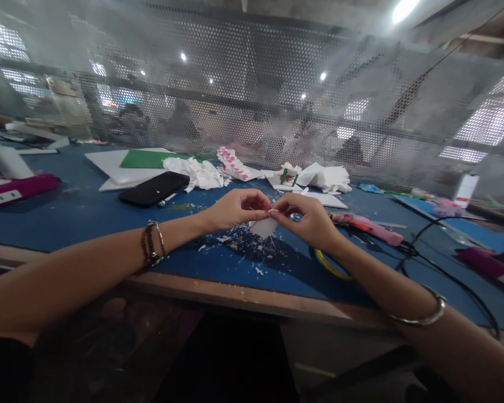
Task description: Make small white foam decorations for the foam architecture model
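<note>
Over the table's front middle, my left hand (242,210) and my right hand (308,218) meet fingertip to fingertip. Both are closed in a pinch on a tiny white piece (272,211), mostly hidden by the fingers; its exact kind is too small to tell. Just below shows a pale, flat white scrap (264,227), and I cannot tell whether it hangs from the fingers or lies on the table. White shavings (258,246) are scattered around it. Beside my right wrist lies a roll of yellow tape (331,265), partly covered by the forearm.
A black phone (154,189), white sheets (105,162), a green sheet (145,159) and crumpled white paper (197,172) lie at the back left. To the right are a pink-handled tool (382,230), black cables (441,260) and a purple power strip (487,266). A perforated metal screen (252,84) stands behind.
</note>
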The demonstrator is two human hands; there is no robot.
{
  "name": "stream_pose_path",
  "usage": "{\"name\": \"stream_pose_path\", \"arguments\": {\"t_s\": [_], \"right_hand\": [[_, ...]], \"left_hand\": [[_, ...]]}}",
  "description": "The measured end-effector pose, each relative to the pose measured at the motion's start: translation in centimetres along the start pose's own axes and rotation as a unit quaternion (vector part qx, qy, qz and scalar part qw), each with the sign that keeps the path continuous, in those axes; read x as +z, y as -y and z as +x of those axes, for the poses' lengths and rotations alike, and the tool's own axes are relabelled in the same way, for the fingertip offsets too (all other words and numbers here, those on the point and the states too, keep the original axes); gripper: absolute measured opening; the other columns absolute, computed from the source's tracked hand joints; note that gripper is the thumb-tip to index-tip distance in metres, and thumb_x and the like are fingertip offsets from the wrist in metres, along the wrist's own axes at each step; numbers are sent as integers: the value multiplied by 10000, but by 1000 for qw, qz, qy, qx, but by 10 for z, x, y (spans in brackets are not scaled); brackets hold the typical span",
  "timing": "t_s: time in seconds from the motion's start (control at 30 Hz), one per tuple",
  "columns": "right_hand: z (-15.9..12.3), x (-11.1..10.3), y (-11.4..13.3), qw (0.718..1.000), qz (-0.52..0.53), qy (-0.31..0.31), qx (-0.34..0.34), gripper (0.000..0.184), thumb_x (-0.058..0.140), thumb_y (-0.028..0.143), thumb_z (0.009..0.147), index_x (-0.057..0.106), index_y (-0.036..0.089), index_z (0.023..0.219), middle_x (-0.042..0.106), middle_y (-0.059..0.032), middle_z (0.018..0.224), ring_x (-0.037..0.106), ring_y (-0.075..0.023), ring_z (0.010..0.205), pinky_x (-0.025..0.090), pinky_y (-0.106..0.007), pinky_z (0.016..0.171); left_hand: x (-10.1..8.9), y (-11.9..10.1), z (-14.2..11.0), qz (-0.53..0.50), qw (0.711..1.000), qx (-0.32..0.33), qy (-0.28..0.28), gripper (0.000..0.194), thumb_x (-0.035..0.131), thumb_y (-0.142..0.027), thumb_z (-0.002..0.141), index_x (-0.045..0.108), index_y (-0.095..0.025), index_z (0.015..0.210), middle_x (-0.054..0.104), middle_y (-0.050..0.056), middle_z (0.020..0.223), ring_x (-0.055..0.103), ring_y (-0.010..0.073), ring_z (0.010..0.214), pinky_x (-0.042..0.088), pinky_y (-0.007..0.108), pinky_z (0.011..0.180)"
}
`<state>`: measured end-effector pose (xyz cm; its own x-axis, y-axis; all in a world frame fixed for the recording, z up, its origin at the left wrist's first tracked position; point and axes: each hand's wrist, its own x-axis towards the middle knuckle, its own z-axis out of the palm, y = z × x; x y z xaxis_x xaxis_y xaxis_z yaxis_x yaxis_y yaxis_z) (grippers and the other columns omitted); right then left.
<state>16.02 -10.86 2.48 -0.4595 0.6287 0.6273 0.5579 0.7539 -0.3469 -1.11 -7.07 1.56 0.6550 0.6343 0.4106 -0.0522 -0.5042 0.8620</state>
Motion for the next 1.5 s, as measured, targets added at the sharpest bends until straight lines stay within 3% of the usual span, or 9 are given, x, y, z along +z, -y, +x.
{"name": "stream_pose_path", "arguments": {"t_s": [0.63, 1.0, 1.07, 1.2, 1.3, 1.37, 1.5], "right_hand": [[0, -4, -1, 999, -40, 35, 5, 71, 480, 179, 727, 535, 140, 704, 542, 6, 636, 484, -66, 572, 402, -193, 549], [4, -8, -3, 996, -79, 46, -17, 42, 491, 159, 732, 514, 146, 699, 524, 14, 624, 448, -64, 560, 344, -192, 523], [6, -9, -2, 995, -83, 48, 6, 37, 500, 169, 730, 508, 155, 697, 523, 23, 608, 447, -60, 531, 343, -190, 507], [15, -9, -5, 996, -32, 58, 63, 97, 485, 244, 763, 500, 149, 753, 549, 14, 600, 483, -62, 467, 373, -201, 479], [29, -12, -13, 998, -44, 24, 40, 98, 499, 235, 754, 508, 138, 754, 591, -27, 661, 554, -102, 578, 419, -229, 545], [42, -17, -17, 994, -105, -9, -3, 69, 505, 208, 747, 515, 142, 731, 597, -35, 700, 555, -108, 619, 424, -237, 578], [62, -32, -20, 960, -263, -57, -75, 74, 474, 204, 779, 519, 150, 756, 579, -37, 751, 538, -118, 657, 402, -250, 591]], "left_hand": [[3, 5, 1, 121, 992, -31, -22, 211, 582, -321, 659, 536, -131, 740, 574, -2, 651, 519, 86, 576, 420, 209, 560], [-1, -10, 2, 358, 929, 95, -1, 99, 513, -207, 748, 575, -130, 742, 608, 16, 698, 544, 99, 648, 424, 211, 632], [-6, -12, 7, 410, 903, 126, 7, 102, 514, -206, 754, 574, -123, 758, 606, 25, 714, 542, 112, 665, 416, 222, 632], [-20, -19, 25, 546, 811, 203, 47, 113, 540, -220, 743, 579, -117, 770, 603, 52, 773, 531, 161, 742, 395, 267, 660], [-32, -25, 40, 600, 763, 236, 39, 134, 529, -240, 759, 581, -117, 775, 603, 54, 760, 535, 167, 718, 389, 267, 625], [-38, -31, 49, 646, 714, 269, 11, 147, 503, -254, 782, 581, -130, 775, 601, 45, 745, 538, 172, 704, 382, 281, 620], [-46, -44, 60, 721, 592, 346, -104, 247, 355, -197, 858, 579, -153, 762, 606, 32, 777, 540, 173, 762, 341, 358, 771]]}}
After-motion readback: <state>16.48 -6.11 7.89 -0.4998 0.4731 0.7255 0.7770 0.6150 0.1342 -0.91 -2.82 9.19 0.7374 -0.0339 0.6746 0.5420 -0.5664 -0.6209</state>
